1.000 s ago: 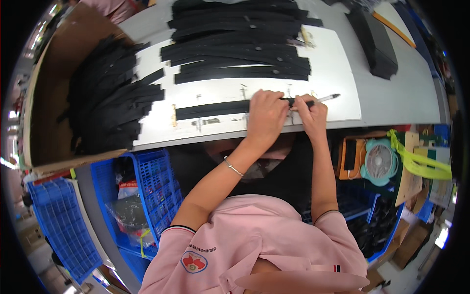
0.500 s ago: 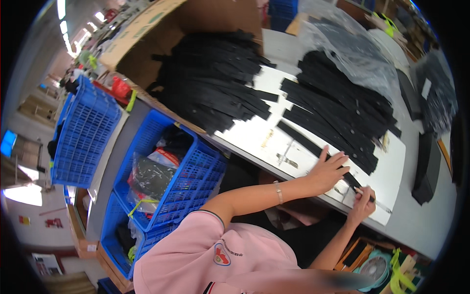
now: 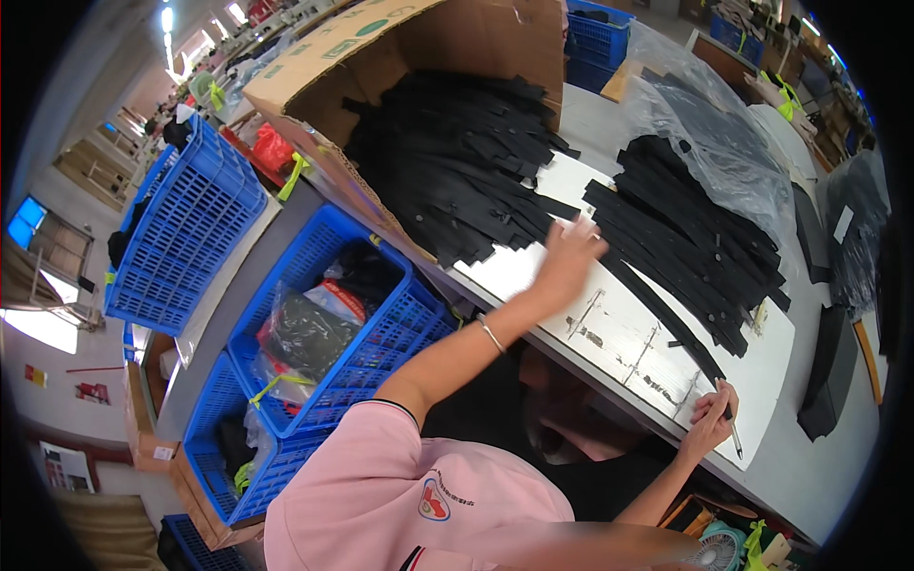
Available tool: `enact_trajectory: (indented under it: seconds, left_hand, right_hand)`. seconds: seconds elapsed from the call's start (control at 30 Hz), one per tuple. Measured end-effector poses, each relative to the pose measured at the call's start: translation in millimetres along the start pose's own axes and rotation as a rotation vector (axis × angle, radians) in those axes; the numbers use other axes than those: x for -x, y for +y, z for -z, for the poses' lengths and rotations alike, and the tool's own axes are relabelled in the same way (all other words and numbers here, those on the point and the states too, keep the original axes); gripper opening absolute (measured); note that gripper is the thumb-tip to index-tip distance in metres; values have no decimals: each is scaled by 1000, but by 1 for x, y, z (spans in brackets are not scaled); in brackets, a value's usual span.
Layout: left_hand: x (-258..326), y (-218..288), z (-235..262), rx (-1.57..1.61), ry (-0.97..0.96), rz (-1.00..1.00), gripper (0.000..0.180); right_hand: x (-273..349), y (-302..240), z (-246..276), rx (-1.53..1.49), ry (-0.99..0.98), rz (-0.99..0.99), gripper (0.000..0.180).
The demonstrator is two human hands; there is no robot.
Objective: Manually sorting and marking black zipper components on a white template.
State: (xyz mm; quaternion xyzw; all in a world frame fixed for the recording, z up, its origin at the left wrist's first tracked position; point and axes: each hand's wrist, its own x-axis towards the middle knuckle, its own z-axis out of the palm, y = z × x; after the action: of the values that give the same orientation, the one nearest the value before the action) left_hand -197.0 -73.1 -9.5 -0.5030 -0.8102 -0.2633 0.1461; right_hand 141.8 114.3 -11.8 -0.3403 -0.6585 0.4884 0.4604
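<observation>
The white work board (image 3: pixel 628 333) lies across my table, with a cardboard box (image 3: pixel 409 57) of black strips (image 3: pixel 457 162) at its far left and a second heap of black strips (image 3: pixel 695 238) to the right. My left hand (image 3: pixel 564 255) reaches, fingers spread and released, to the box's strips. My right hand (image 3: pixel 709 419), near right, grips a pen (image 3: pixel 731 428) beside one long strip (image 3: pixel 666 319).

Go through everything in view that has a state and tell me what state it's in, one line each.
Left hand: open, fingers spread, reaching to the strips spilling from the box.
Right hand: closed on a pen, resting at the board's edge.
Cardboard box: on its side, open, full of black strips.
Strip on the white board: lying flat, straight.
Plastic bag: open, crumpled.
</observation>
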Motion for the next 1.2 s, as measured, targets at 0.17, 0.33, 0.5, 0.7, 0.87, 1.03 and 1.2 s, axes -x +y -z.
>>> enact_trajectory:
  seconds: [0.17,0.33,0.5,0.7,0.87,1.03,1.2]
  left_hand:
    - [13,-77,35,-279,243,164,30]
    - [7,-81,54,-83,126,256,19]
    - [12,-42,54,-131,362,48,16]
    - [42,65,24,261,138,-176,20]
    - [56,136,-10,363,52,-164,27]
    - [55,166,-22,312,-75,-109,41]
    - [55,168,-23,347,-169,-139,53]
  right_hand:
    - [-7,-12,-16,297,-172,288,27]
    - [-10,-21,-26,778,-316,313,32]
    - [-11,-19,-28,767,-284,301,33]
    - [-10,-16,-24,732,-254,307,34]
    - [-5,-14,-25,649,-184,242,30]
    - [38,-32,-26,535,-71,197,27]
    - [65,-16,-33,810,-239,631,40]
